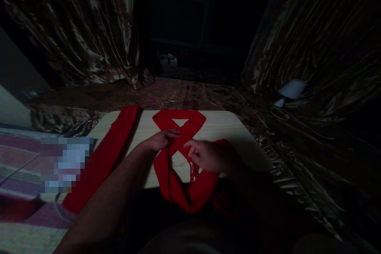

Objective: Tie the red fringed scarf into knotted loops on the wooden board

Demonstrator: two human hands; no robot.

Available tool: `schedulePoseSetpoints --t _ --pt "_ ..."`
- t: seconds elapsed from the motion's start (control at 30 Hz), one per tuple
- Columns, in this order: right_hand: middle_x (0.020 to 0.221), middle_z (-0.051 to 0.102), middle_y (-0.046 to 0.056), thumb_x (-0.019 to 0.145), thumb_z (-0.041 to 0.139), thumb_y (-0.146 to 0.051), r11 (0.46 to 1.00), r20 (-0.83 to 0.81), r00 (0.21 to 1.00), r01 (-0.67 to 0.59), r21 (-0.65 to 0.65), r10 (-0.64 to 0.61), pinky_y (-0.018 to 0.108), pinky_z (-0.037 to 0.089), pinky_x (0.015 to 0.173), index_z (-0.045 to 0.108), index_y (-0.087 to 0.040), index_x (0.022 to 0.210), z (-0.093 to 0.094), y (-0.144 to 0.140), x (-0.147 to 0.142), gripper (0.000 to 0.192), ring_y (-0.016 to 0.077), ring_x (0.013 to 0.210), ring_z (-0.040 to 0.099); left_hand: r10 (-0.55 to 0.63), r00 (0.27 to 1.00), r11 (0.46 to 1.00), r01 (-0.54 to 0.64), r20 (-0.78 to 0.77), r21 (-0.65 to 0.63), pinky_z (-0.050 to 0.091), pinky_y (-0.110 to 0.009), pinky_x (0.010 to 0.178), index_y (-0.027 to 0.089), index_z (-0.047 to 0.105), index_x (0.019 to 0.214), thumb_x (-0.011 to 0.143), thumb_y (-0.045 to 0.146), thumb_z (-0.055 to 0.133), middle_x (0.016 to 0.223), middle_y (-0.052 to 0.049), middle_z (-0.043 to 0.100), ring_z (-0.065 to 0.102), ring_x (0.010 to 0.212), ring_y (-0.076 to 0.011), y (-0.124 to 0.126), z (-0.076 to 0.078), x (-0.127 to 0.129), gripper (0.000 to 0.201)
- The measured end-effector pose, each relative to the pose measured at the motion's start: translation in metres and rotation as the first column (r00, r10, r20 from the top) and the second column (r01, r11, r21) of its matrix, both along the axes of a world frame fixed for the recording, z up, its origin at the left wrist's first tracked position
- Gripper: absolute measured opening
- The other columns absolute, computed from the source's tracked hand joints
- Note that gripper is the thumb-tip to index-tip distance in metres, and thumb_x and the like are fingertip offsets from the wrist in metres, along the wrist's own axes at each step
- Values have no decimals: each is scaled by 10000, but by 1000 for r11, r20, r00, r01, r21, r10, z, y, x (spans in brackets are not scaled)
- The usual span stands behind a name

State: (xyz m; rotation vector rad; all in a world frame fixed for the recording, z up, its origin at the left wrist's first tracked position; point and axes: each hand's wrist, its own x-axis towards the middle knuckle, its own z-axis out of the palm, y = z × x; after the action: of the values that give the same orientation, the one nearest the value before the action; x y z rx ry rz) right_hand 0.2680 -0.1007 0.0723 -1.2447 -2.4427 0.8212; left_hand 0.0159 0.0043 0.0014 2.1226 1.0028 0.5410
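Note:
A red scarf (182,133) lies on a low wooden-topped table (238,127), its two lengths crossing to form a small loop at the far side and a larger one toward me. Fringe shows inside the near loop. My left hand (162,139) rests with fingers outstretched on the scarf, just left of the crossing. To the right of it, my right hand (205,155) is over the scarf, index finger extended toward the crossing and the others bent, with nothing visible in it. A long flat strip of red cloth (110,149) runs down the table's left side.
A striped cover (18,170) lies at the left, with a pixelated item and a white cable on it. Patterned curtains (98,27) hang on both sides of a dark window. A small white lamp (293,89) with a cord stands at the right. The room is dim.

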Motion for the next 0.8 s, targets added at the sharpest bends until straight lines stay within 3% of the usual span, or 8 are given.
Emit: schedulePoseSetpoints --t 0.1,0.2,0.3,0.37,0.53,0.57,0.7,0.8 --pt "1278 666 144 801 566 -102 962 341 926 76 261 -165 331 450 963 610 -165 1312 7 29 43 517 250 1160 614 -3 1000 1000 4 3 -7 254 -429 1222 216 766 1153 729 237 545 1460 -66 560 430 1425 -250 -1 1 0 478" --pt "1235 683 175 758 631 -157 979 557 809 116 167 -191 363 477 920 689 -144 1197 7 46 77 443 294 1118 636 4 1000 1000 -4 11 -6 265 -416 1218 226 767 1154 716 222 553 1454 -59 565 452 1408 -242 -3 2 1 488" --pt "978 743 112 757 598 -130 991 462 881 127 -33 -98 315 496 796 741 -138 943 15 43 89 235 243 920 679 22 1000 1000 -22 11 -10 278 -409 1213 226 760 1169 723 227 549 1462 -59 556 464 1398 -234 -3 3 1 494" --pt "941 744 74 751 639 -155 968 225 972 -3 -252 62 279 494 773 738 -132 931 27 33 86 206 214 897 675 17 1000 1000 -17 8 -15 280 -409 1213 215 755 1178 734 235 545 1470 -69 548 457 1406 -235 -3 3 0 492" --pt "1145 721 122 631 867 -323 619 -241 912 -403 -674 332 275 511 791 678 -133 1214 40 20 51 642 234 1031 670 -3 1000 1000 2 -6 -8 249 -436 1226 180 752 1181 754 241 553 1488 -109 523 424 1431 -271 -2 1 -1 475" --pt "1145 718 133 659 854 -343 638 -273 920 -392 -663 281 277 518 776 671 -135 1213 34 24 41 619 223 1009 678 -1 1000 1000 1 -8 -6 244 -437 1228 185 750 1186 756 238 554 1488 -103 526 413 1438 -270 -1 0 -2 476" --pt "875 731 80 833 685 -250 977 -222 972 31 -213 -79 254 494 706 700 -120 880 -3 50 -1 139 148 771 663 -13 1000 1000 13 -8 9 228 -434 1235 221 740 1212 756 241 566 1454 -58 570 391 1452 -254 2 -7 -3 489" --pt "820 721 29 829 648 -159 996 -102 994 56 64 -50 232 458 686 705 -148 865 -19 53 -24 69 129 733 645 -32 999 999 32 10 17 234 -435 1232 239 755 1183 771 270 575 1429 -43 593 385 1454 -257 5 -8 -3 451"
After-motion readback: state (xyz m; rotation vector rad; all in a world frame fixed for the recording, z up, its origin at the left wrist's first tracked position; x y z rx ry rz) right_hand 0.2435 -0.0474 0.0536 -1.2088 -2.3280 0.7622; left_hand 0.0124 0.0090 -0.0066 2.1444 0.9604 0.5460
